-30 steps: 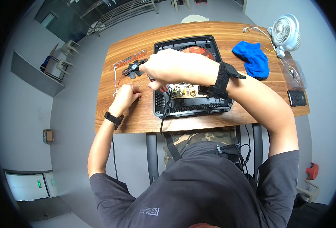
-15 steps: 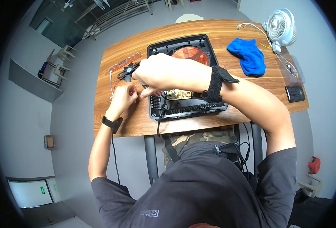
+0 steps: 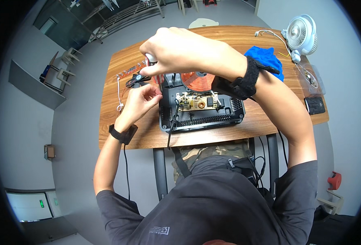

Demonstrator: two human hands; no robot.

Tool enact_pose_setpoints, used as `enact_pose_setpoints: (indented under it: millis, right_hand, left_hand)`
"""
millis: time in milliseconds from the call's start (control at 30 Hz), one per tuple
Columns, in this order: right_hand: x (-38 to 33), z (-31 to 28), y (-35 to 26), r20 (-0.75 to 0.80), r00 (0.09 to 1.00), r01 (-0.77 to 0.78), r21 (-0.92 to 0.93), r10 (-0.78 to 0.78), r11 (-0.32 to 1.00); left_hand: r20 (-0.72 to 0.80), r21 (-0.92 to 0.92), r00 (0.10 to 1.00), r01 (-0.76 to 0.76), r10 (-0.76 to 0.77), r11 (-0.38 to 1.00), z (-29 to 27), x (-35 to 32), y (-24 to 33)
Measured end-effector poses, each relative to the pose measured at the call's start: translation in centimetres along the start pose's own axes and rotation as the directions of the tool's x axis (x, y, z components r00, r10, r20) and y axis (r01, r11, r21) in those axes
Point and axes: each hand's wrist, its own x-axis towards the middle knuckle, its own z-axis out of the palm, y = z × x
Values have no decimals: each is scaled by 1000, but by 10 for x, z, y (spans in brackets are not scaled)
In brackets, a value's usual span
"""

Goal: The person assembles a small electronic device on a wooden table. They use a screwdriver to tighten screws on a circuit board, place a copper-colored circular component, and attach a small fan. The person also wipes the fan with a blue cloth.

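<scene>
My right hand (image 3: pixel 174 47) is closed around a screwdriver with a red and white handle (image 3: pixel 159 78), held upright over the left edge of an opened black induction cooker base (image 3: pixel 205 122). My left hand (image 3: pixel 136 105) has thumb and fingers pinched close to the tool's lower end; what is between them is too small to make out. Inside the base are a copper coil (image 3: pixel 199 83), partly behind my right forearm, and a yellowish circuit board (image 3: pixel 197 102). Just beyond my left hand lies a small black cooling fan (image 3: pixel 136 79).
A narrow red circuit strip (image 3: pixel 127 72) with a white cable (image 3: pixel 119 94) lies at the far left. To the right are a blue cloth (image 3: pixel 270 59), a white desk fan (image 3: pixel 301 34), a clear plastic box (image 3: pixel 309 77) and a black flat device (image 3: pixel 314 105).
Both hands have shifted right, my right one also farther up and away. The screwdriver handle and the circuit board now show more plainly; my right forearm covers part of the blue cloth.
</scene>
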Motion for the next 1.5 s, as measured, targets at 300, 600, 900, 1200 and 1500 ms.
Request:
enact_pose_setpoints:
  millis: [300,600,900,1200,1500]
  right_hand:
    - [-7,-10,8,-23,1000,-19,47,20,999]
    - [-9,-1,14,-30,1000,-7,40,8,999]
    - [-9,2,16,-29,1000,-5,36,6,999]
    - [-10,5,16,0,1000,-27,38,27,999]
    - [-11,6,18,16,999,-51,59,50,997]
  left_hand:
    - [12,-107,998,60,-59,992,10,14,-10]
    - [24,-36,1000,-13,13,999,12,16,-2]
    - [21,-35,1000,-4,5,999,14,14,-5]
    - [38,1,999,6,-6,1000,15,15,-18]
    - [4,-21,1000,-19,19,1000,17,17,-14]
